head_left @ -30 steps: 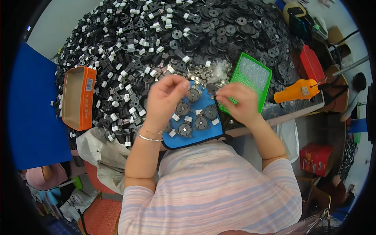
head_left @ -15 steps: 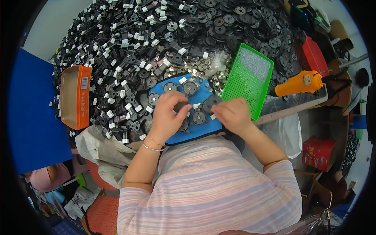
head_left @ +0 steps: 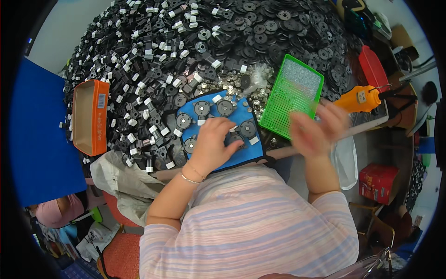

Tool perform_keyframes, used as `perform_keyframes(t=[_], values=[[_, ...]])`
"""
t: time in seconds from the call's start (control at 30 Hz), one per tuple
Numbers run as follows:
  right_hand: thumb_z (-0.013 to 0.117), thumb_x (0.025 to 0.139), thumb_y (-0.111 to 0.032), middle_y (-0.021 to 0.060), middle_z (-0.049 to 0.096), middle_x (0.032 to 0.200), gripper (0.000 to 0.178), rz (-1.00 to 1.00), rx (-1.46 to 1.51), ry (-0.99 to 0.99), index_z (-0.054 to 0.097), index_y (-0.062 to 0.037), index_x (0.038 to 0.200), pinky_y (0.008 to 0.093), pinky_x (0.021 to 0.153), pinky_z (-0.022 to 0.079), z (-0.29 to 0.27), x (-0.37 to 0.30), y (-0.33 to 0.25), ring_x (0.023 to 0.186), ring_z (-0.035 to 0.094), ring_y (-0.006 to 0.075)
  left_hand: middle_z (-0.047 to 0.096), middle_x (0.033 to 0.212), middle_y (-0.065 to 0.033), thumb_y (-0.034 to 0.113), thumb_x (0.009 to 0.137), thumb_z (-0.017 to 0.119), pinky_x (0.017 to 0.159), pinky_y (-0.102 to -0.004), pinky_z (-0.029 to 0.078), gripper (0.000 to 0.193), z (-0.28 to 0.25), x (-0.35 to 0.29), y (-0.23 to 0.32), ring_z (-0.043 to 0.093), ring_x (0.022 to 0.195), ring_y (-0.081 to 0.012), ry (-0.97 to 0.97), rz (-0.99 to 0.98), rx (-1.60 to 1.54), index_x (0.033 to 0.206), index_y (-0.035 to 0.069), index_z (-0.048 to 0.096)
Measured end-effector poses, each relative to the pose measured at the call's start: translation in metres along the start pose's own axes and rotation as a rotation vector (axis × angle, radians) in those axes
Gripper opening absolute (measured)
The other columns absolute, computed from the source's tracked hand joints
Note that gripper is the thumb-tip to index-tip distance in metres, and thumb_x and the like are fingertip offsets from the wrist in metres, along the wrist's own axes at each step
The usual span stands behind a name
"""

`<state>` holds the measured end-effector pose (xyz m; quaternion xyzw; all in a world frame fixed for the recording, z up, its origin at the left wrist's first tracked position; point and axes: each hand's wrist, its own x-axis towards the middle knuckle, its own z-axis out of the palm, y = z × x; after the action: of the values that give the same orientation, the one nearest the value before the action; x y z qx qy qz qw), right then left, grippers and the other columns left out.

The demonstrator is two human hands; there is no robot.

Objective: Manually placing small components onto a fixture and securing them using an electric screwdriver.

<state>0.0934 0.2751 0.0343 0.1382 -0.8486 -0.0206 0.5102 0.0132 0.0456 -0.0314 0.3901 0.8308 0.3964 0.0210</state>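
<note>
My left hand (head_left: 211, 145) is over a blue mat (head_left: 220, 160), thumb and forefinger apart, beside a black round part (head_left: 237, 139) that it partly covers. The thumb tip seems to touch that part; my other fingertips are hidden. More round black parts with white tabs lie on the mat, among them one at the right (head_left: 247, 129) and one at the back (head_left: 225, 108). My right hand (head_left: 318, 128), smeared by motion, is in the air between a green tray (head_left: 278, 109) and an orange power screwdriver (head_left: 360, 99). Whether it holds anything cannot be seen.
A large heap of black parts with white tabs (head_left: 139, 60) and black discs (head_left: 274, 28) covers the table behind the mat. Small metal pieces (head_left: 232, 83) lie behind it. An orange box (head_left: 90, 116) stands left, a red tray (head_left: 374, 69) at the far right.
My right hand has left the disc on the mat and moved right, past the green tray. My left hand has shifted right and slightly down, uncovering a part at the mat's left.
</note>
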Motion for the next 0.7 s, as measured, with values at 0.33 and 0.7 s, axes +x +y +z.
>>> perform_keyframes(t=[0.33, 0.7], values=[[0.071, 0.075, 0.003, 0.0109, 0.055, 0.114, 0.06, 1.105, 0.872, 0.163, 0.04, -0.0008, 0.127, 0.0313, 0.087, 0.048, -0.013, -0.045, 0.071, 0.102, 0.058, 0.0185, 0.06, 0.098, -0.0134, 0.019, 0.065, 0.079, 0.083, -0.039, 0.045, 0.044, 0.03, 0.022, 0.014, 0.055, 0.093, -0.0317, -0.132, -0.063, 0.167, 0.102, 0.0, 0.063], [0.065, 0.074, 0.007, 0.0109, 0.059, 0.089, 0.037, 0.913, 1.204, 0.391, 0.05, -0.002, 0.106, 0.0297, 0.069, 0.05, -0.006, -0.029, 0.052, 0.074, 0.059, 0.0166, 0.063, 0.085, -0.0122, 0.018, 0.065, 0.077, 0.08, -0.0399, 0.04, 0.035, 0.033, 0.026, 0.019, 0.054, 0.089, -0.0298, -0.173, -0.058, 0.248, 0.094, 0.002, 0.064]])
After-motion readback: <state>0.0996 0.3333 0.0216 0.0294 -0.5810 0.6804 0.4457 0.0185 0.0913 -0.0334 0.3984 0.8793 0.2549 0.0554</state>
